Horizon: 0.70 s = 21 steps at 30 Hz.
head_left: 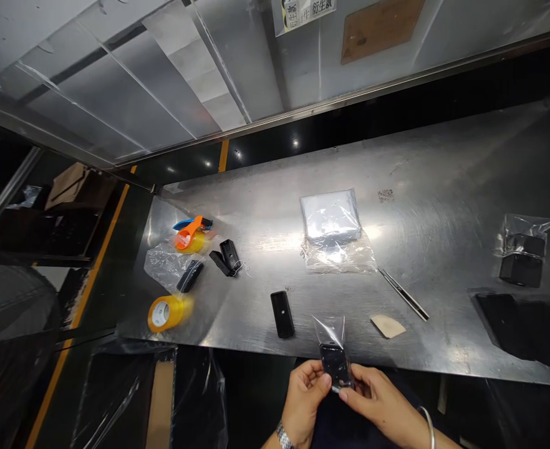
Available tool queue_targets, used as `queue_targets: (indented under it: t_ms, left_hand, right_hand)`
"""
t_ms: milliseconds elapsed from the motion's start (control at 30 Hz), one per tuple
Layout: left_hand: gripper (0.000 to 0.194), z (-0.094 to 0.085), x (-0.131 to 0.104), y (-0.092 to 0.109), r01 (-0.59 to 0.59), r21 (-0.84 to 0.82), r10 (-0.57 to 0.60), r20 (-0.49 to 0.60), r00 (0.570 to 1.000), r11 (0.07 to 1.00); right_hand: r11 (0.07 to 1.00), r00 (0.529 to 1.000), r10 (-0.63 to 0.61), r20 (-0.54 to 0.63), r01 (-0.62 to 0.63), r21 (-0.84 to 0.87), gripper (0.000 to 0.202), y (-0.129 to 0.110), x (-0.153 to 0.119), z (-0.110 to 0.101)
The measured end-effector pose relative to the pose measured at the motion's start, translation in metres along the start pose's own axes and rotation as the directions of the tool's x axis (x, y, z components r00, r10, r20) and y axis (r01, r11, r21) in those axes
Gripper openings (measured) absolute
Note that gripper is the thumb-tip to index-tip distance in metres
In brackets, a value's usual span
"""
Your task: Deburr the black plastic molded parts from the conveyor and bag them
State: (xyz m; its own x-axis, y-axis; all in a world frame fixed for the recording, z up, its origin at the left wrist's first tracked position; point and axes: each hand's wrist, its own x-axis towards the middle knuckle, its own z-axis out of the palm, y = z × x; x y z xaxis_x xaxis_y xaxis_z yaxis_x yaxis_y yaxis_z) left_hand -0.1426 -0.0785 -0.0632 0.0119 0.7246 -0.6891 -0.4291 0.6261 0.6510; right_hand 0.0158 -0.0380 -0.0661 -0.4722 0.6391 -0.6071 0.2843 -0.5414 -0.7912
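Both hands hold a small black case (pixel 335 365) inside a clear plastic bag (pixel 330 327), just off the front edge of the metal table. My left hand (pixel 305 393) pinches its left side, thumb on the front face. At its lower right corner, my right hand (pixel 373 396) grips with thumb and bent fingers. The bag's loose end stands out beyond the top of the case. A single black shell (pixel 282 314) lies on the table ahead and to the left. To the right is a cream-coloured wedge-shaped piece (pixel 388 326).
A stack of clear bags (pixel 332 218) lies mid-table, beside a utility knife (pixel 405 294). On the left are a tape dispenser (pixel 191 236), a yellow tape roll (pixel 160 314) and black shells (pixel 229 256). Bagged black pieces (pixel 522 262) and dark flat pieces (pixel 527 327) lie right.
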Motion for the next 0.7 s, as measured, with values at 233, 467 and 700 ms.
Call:
queue_targets:
  t_ms: [233,467,700]
  left_hand:
    - [0.033,-0.001,-0.002,-0.001,-0.011,0.07,0.007,0.055,0.998,0.997]
    - [0.037,-0.008,-0.003,-0.003,0.03,0.231,-0.053,0.097,0.994,0.972]
    - [0.032,-0.016,-0.008,-0.006,0.036,0.451,-0.09,0.099,0.991,0.892]
  right_hand:
    - [0.99,0.997,-0.066,0.036,0.061,0.13,0.03,0.0,0.001,-0.01]
    - [0.995,0.993,-0.008,-0.122,0.02,0.096,0.021,0.009,0.007,-0.001]
    - [0.998,1.0,0.008,-0.022,-0.007,0.067,0.028,0.016,-0.005,0.004]
